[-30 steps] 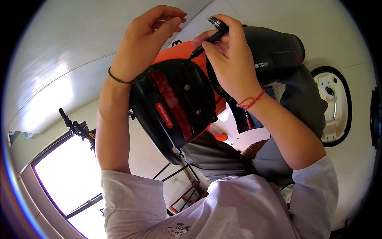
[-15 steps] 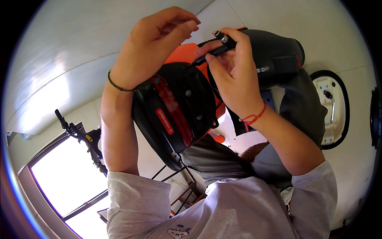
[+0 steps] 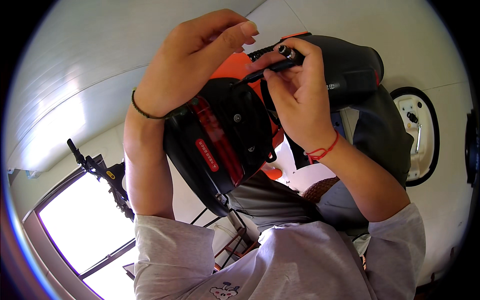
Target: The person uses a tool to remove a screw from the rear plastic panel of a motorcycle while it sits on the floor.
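My right hand pinches a slim black cable plug with a round, metal-ringed end. Its thin end meets the upper edge of a black tail light housing, which carries a red lens and bolts on its bracket. Over the housing's far left side hangs my left hand, fingers loosely bent and thumb apart, with nothing visible in it. Part of the palm side is hidden. Orange bodywork shows between the two hands.
A large black, rounded vehicle part lies beyond my right hand. On the right floor, a white tray-like part with a black rim holds a wrench. A black handlebar stands at left by a bright window.
My right hand has shifted slightly right and down, and the plug's metal-ringed end now sits nearer the fingers. My left thumb and fingertips have moved a little to the right.
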`<action>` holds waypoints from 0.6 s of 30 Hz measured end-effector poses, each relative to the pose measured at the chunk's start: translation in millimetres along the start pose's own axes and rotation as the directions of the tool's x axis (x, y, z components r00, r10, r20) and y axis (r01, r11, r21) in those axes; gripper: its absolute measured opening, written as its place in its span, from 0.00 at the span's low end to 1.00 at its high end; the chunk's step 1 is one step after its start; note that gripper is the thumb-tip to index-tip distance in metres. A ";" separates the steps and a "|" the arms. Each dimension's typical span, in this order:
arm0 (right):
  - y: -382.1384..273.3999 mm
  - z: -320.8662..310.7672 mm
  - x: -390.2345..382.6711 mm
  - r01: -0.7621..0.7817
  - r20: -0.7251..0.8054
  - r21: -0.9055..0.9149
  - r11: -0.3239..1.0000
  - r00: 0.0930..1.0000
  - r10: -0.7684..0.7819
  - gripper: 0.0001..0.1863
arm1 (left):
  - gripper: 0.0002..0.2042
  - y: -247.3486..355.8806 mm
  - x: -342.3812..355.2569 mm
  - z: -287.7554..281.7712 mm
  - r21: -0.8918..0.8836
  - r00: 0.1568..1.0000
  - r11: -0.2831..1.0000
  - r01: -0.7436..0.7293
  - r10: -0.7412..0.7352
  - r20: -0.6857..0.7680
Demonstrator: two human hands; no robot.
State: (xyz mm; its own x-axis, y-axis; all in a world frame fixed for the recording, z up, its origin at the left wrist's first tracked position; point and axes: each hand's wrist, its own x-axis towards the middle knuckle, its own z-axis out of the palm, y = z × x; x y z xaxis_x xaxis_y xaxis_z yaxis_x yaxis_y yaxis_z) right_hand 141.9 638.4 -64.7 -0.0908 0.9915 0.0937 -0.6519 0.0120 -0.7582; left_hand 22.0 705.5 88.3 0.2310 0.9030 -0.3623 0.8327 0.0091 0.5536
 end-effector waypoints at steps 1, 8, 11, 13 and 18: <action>-0.2 -0.6 -0.2 0.006 -0.008 -0.016 1.000 1.000 -0.006 0.21 | 0.15 0.2 -0.1 -0.5 0.004 1.000 1.000 0.002 -0.002 0.003; -1.3 2.6 -0.5 -0.019 -0.013 0.041 0.999 1.000 0.019 0.20 | 0.16 1.9 -0.4 -6.6 0.060 0.995 0.998 0.019 -0.024 0.092; -0.9 4.7 -1.4 -0.011 -0.022 0.030 1.000 1.000 0.011 0.20 | 0.15 1.7 -0.9 -7.7 0.068 0.995 0.998 0.018 -0.025 0.101; -0.9 3.2 -1.0 -0.016 -0.036 -0.010 1.000 0.999 0.016 0.20 | 0.15 1.1 -0.7 -8.3 0.073 0.994 0.997 0.012 -0.020 0.105; -1.0 4.2 1.7 -0.065 -0.069 0.001 0.998 0.995 0.065 0.21 | 0.14 -0.8 -2.1 -8.1 0.053 0.996 0.998 0.016 -0.021 0.087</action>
State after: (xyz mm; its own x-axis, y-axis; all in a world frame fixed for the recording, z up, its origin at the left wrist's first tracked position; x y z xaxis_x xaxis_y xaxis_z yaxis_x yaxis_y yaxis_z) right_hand 139.3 639.5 -61.1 -0.0803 0.9968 -0.0007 -0.6452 -0.0525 -0.7622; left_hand 16.8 707.1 94.7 0.2567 0.8618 -0.4375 0.8619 0.0006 0.5070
